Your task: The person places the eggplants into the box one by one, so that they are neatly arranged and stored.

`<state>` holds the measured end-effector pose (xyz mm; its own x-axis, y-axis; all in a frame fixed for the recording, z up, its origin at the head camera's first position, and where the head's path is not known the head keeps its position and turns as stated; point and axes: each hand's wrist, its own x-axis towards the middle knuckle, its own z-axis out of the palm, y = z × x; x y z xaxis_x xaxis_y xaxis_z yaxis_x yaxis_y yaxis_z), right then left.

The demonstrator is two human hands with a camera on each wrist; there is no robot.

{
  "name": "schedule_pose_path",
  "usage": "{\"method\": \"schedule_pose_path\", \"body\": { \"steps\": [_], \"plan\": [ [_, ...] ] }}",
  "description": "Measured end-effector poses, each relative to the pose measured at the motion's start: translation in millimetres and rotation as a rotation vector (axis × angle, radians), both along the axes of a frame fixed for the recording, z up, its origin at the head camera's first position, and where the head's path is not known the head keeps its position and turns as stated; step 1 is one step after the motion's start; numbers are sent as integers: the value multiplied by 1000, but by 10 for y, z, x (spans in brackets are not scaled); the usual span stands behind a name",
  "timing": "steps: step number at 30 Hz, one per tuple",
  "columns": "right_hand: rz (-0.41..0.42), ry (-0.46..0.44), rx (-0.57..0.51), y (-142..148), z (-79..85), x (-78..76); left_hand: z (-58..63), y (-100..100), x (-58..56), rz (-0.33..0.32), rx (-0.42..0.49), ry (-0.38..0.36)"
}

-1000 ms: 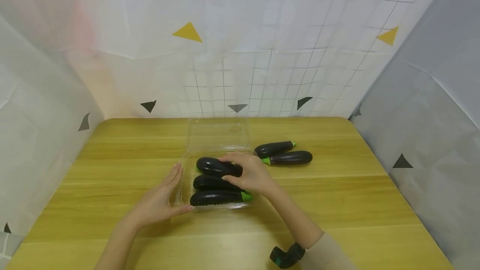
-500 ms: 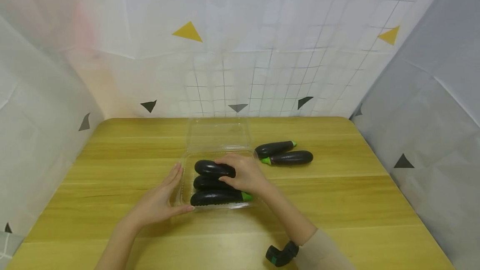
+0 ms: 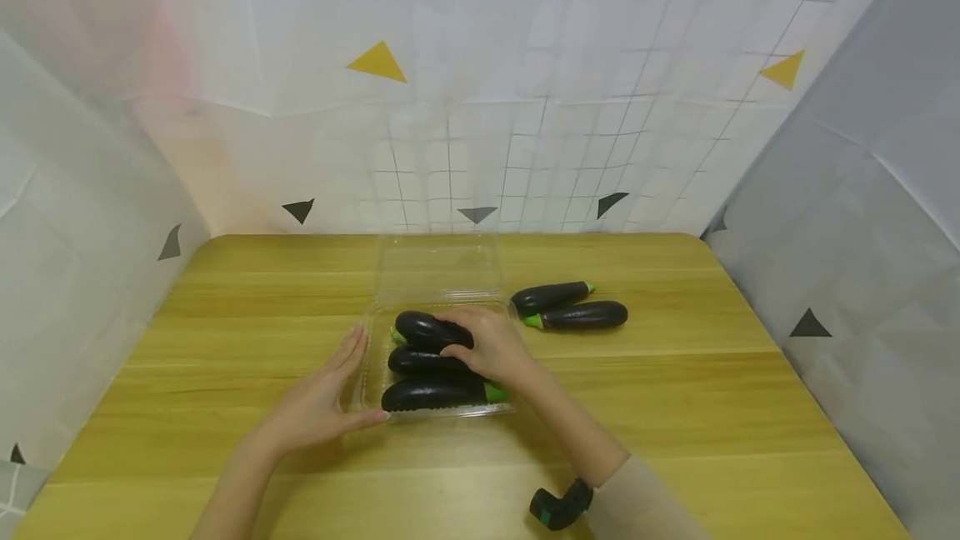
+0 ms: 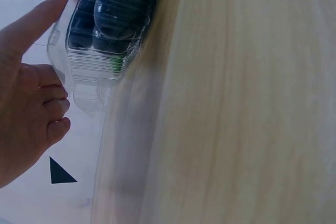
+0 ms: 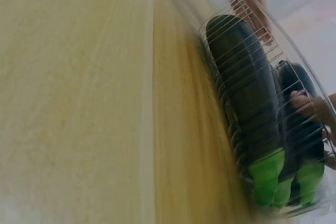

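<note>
The far eggplant (image 3: 427, 328) sits at the twelve o'clock side of the clear box (image 3: 465, 413), pinched by the right grip (image 3: 491, 350). Released crooked, it could roll onto the middle eggplant (image 3: 418, 361); if the left grip (image 3: 318, 408), spread against the box at nine o'clock, slackened, the box might skid.

We see eggplants (image 3: 431, 395) in glossy purple-black, each stem end (image 3: 495, 392) we can make out bright green. The box (image 4: 90, 71) is clear and colourless, patterned with fine parallel ribs. The bench (image 3: 697, 407) is yellow wood, streaked with browner grain; the wrist views show it paler. We find the back wall (image 3: 487, 15) white, with thin grey grid lines (image 3: 506, 165) and a faint pink patch (image 3: 171, 52), plus yellow triangles (image 3: 379, 63), black triangles (image 3: 301, 211) and a grey triangle (image 3: 477, 214). The sleeve (image 3: 641, 507) is beige, and the wrist camera (image 3: 558, 510) black with a small green spot (image 3: 545, 516).
</note>
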<state>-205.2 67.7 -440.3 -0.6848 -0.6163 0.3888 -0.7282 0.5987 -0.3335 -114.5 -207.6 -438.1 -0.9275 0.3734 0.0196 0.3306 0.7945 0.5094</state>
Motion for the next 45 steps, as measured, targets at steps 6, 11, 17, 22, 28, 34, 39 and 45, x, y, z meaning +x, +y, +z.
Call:
{"method": "schedule_pose_path", "body": {
  "steps": [6,11,17,22,28,34,39,45],
  "plan": [
    [-15,42,134,-25,26,16,5,8,0,-4,-6,11],
    [-21,22,192,-21,30,47,2,10,1,0,-7,7],
    [-9,-37,130,24,19,75,-1,11,6,5,2,-4],
    [2,-59,-44,120,6,97,-2,17,8,5,-5,-5],
    [37,-107,-266,294,17,134,13,19,16,1,-10,-5],
    [56,-200,-381,464,33,170,14,4,20,0,-11,0],
    [44,-239,-413,588,47,176,16,0,14,-4,-14,8],
    [42,-269,-468,697,98,192,22,5,7,-5,-18,12]
  ]
}}
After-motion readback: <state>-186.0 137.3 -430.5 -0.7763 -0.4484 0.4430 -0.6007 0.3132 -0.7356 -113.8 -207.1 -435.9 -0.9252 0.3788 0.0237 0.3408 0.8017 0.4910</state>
